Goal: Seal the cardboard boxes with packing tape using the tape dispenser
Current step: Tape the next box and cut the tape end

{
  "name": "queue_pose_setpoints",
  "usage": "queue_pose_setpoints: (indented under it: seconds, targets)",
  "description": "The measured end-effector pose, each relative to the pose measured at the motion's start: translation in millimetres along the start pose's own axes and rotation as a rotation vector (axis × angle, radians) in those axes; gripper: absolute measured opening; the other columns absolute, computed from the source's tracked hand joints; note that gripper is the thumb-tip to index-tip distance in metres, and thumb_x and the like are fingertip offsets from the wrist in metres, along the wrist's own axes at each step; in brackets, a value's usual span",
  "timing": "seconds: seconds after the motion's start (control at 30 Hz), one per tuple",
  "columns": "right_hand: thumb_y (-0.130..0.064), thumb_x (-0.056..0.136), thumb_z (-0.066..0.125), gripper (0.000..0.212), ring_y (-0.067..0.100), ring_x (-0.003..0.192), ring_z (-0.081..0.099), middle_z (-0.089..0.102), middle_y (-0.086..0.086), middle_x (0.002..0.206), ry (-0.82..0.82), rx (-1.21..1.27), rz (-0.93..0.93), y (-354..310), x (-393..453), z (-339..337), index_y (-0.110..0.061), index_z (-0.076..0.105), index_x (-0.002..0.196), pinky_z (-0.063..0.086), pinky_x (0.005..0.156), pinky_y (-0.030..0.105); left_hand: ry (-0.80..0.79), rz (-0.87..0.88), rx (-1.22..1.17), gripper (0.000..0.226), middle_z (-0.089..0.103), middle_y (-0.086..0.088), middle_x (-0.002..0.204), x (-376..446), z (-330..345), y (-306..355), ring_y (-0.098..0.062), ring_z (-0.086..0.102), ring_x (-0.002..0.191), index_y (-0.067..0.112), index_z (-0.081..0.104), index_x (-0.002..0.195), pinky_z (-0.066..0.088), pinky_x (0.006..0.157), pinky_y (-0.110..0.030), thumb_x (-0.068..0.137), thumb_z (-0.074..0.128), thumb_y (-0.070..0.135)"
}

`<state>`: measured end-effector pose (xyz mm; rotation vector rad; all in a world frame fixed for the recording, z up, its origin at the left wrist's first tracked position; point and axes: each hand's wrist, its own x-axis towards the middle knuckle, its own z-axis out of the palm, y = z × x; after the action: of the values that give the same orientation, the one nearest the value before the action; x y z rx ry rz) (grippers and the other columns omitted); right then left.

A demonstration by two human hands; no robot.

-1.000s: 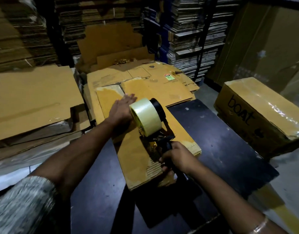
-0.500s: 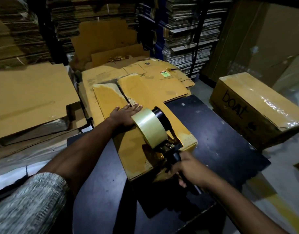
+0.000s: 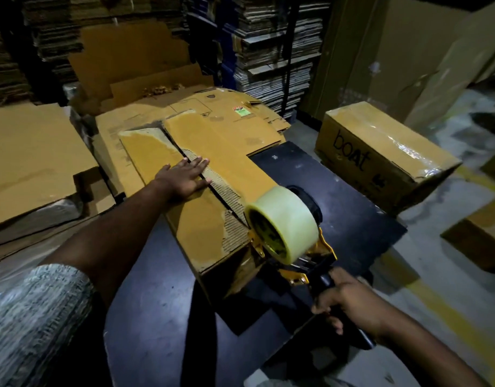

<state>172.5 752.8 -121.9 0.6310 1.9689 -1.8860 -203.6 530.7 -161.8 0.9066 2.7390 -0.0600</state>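
From the head view, my left hand [image 3: 183,178] lies flat, fingers straight, across the box [image 3: 212,191] seam to keep both flaps down on the dark surface [image 3: 338,196]. My right hand [image 3: 349,301] grips the dispenser [image 3: 291,233] handle at the box's near edge, tape roll tilted over the seam's end.

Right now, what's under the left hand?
The left hand presses flat on the cardboard box, straddling the flap seam. The seam under the palm is hidden.
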Motion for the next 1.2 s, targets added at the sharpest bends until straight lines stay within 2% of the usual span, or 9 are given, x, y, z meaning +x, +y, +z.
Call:
queue_pose_setpoints:
  seconds: [0.17,0.27,0.33,0.5,0.6,0.73,0.83,1.03,1.2]
  targets:
    - [-0.002,0.058,0.066,0.023,0.018,0.033,0.035,0.042,0.005,0.043,0.008,-0.011,-0.026,8.6,4.1,3.5,-0.002,0.047,0.071,0.03,0.041,0.024,0.257,0.018,-0.006,0.073,0.009,0.006,0.166,-15.7,0.9,12.2,-0.02,0.005,0.153,0.029,0.008,0.159,0.011,0.119,-0.055,0.097,0.02,0.068]
    - [-0.006,0.052,0.064,0.043,0.019,0.034,0.036,0.042,0.008,0.047,0.017,-0.005,-0.018,17.2,11.0,2.3,0.009,0.048,0.089,0.031,0.04,0.024,0.367,0.186,-0.22,0.074,0.03,0.002,0.161,-42.0,4.2,40.5,-0.019,0.018,0.151,0.024,0.037,0.152,0.014,0.118,-0.047,0.094,0.024,0.067]
    - [-0.006,0.051,0.064,0.052,0.019,0.035,0.036,0.043,0.011,0.05,0.013,-0.008,-0.023,20.7,14.1,0.4,0.016,0.045,0.095,0.031,0.039,0.023,0.337,0.279,-0.315,0.07,0.031,0.01,0.159,-60.5,16.2,62.8,-0.01,0.014,0.151,0.031,0.044,0.148,0.011,0.118,-0.044,0.092,0.022,0.068]
    - [-0.006,0.051,0.064,0.025,0.019,0.034,0.035,0.042,0.014,0.05,-0.007,-0.02,-0.043,15.9,19.8,-2.2,-0.002,0.046,0.068,0.031,0.041,0.024,0.046,0.349,-0.017,0.057,-0.014,0.024,0.157,-73.2,26.0,86.5,-0.007,-0.009,0.151,0.046,-0.012,0.148,0.004,0.122,-0.051,0.096,0.004,0.066]
    - [-0.008,0.051,0.062,0.033,0.019,0.033,0.036,0.04,0.01,0.045,0.027,-0.045,-0.039,11.8,30.5,-2.0,-0.003,0.043,0.077,0.031,0.041,0.024,0.016,0.341,0.179,0.073,-0.02,0.013,0.162,-66.6,16.4,82.3,-0.017,-0.012,0.152,0.041,-0.005,0.155,0.007,0.119,-0.059,0.087,-0.002,0.067]
    - [-0.004,0.055,0.062,0.048,0.019,0.032,0.035,0.041,0.011,0.048,-0.006,-0.043,-0.056,-3.2,52.6,-2.6,0.006,0.046,0.099,0.031,0.037,0.019,-0.019,0.224,0.158,0.058,-0.017,0.014,0.164,-46.5,5.3,78.7,-0.022,-0.01,0.153,0.043,-0.003,0.155,0.008,0.118,-0.061,0.103,0.02,0.054]
    - [0.011,0.073,0.059,0.025,0.02,0.036,0.034,0.04,0.014,0.055,-0.005,-0.031,-0.052,-10.8,70.3,-5.2,-0.002,0.04,0.083,0.029,0.04,0.022,-0.015,0.121,0.055,0.055,-0.008,0.012,0.165,-39.5,-7.8,86.5,-0.018,-0.007,0.153,0.036,0.013,0.158,0.006,0.12,-0.056,0.106,0.026,0.048]
    - [-0.007,0.048,0.064,0.056,0.02,0.035,0.036,0.042,0.015,0.057,-0.004,-0.011,-0.023,-2.0,87.6,-14.8,-0.002,0.043,0.1,0.033,0.04,0.023,-0.104,0.167,0.101,0.054,0.0,0.003,0.167,-41.9,-4.0,101.4,-0.024,-0.008,0.153,0.03,0.02,0.157,0.009,0.12,-0.059,0.106,0.03,0.042]
    - [-0.006,0.05,0.061,0.04,0.016,0.033,0.033,0.042,0.008,0.049,-0.082,0.009,-0.036,16.6,77.4,-24.9,-0.004,0.043,0.086,0.034,0.038,0.02,-0.047,0.168,0.008,0.054,-0.011,0.014,0.165,-39.0,3.4,96.2,-0.021,-0.007,0.153,0.049,0.001,0.154,0.007,0.118,-0.061,0.104,0.023,0.054]
